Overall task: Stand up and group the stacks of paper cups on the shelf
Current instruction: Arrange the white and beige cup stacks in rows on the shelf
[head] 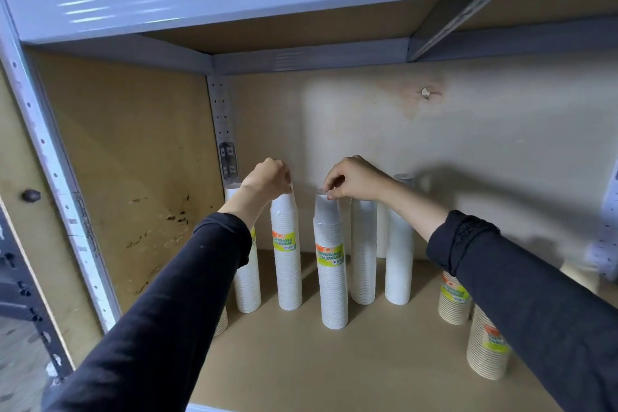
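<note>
Though stained (dark marks (177,216)), left wall (133,160) beside tan shelf board (384,361).

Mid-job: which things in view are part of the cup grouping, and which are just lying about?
Job:
left hand, gripping the top of the second white stack
right hand, pinching the top of the front white stack
other white stacks
beige stacks
shelf

Not the job:
metal upright
stains
knot
</note>
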### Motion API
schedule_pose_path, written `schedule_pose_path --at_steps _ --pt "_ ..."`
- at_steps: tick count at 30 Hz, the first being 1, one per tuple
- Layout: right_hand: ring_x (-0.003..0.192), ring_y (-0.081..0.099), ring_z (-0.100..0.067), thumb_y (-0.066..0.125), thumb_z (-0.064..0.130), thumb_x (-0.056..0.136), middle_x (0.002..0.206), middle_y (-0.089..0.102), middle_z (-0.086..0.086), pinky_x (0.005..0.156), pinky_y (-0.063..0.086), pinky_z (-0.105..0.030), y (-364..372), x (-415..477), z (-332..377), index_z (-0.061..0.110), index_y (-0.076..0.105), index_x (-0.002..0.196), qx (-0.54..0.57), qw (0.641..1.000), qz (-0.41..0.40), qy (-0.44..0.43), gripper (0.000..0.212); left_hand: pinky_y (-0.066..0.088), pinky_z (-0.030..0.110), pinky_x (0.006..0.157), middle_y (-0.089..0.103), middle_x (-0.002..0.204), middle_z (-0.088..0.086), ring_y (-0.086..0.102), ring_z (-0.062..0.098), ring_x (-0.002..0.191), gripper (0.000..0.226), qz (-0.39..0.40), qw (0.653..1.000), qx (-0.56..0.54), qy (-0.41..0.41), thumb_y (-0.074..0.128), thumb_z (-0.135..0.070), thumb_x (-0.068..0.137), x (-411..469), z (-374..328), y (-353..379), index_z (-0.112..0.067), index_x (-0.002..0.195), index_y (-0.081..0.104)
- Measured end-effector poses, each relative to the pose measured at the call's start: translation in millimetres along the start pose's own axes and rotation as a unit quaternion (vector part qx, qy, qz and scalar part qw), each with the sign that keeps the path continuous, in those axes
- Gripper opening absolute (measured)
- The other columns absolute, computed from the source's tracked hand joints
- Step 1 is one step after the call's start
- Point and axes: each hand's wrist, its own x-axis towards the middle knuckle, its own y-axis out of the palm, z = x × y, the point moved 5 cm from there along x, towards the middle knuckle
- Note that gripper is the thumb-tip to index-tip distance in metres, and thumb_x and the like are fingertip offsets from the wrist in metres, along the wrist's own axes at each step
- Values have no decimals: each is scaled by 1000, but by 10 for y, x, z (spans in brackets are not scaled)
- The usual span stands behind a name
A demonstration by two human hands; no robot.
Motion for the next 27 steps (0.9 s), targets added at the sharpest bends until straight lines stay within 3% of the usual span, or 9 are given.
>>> schedule_pose_path --at_steps 5,7,11,14,17,27 --pt "82 55 -11 67 1 76 101 72 -17 64 41 -10 -178 -94 -90 -3 71 98 -5 1000 -21 13 23 54 40 90 69 109 19 64 36 100 20 -24 999 -11 31 57 -6 86 -26 -118 -84 -5 101 70" --pt "82 54 -10 67 1 76 102 71 -17 58 36 -1 -277 -142 -199 -2 70 99 -13 999 -34 28 23 53 40 92 69 110 19 64 36 102 21 -36 998 -23 46 56 -5 85 -29 -237 -121 -5 102 69" --pt "80 54 -12 66 0 76 100 72 -18 53 34 1 -450 -256 -463 -2 71 97 -29 996 -65 61 22 51 35 95 69 112 14 63 32 105 24 -43 995 -38 87 57 -7 84 -2 -587 -179 -7 105 68" --pt "85 60 -19 67 0 75 102 71 -18 67 41 -16 -536 -326 -649 -3 70 99 -35 992 -84 92 25 48 31 93 69 113 12 62 28 106 24 -42 990 -42 125 58 -8 85 9 -903 -180 -7 107 67" --pt "99 64 -26 66 0 76 105 71 -17 77 40 -19 -584 -360 -816 -3 70 100 -45 988 -96 114 25 47 32 93 68 114 13 61 28 107 23 -25 989 -38 141 61 -12 86 51 -1122 -82 -6 107 68" --pt "111 58 -29 64 10 80 119 64 -18 91 44 -29 -565 -306 -1129 -3 64 111 -67 984 -101 132 33 47 34 90 64 117 18 58 32 109 28 6 995 -18 103 60 -23 88 189 -1328 335 -2 106 66"
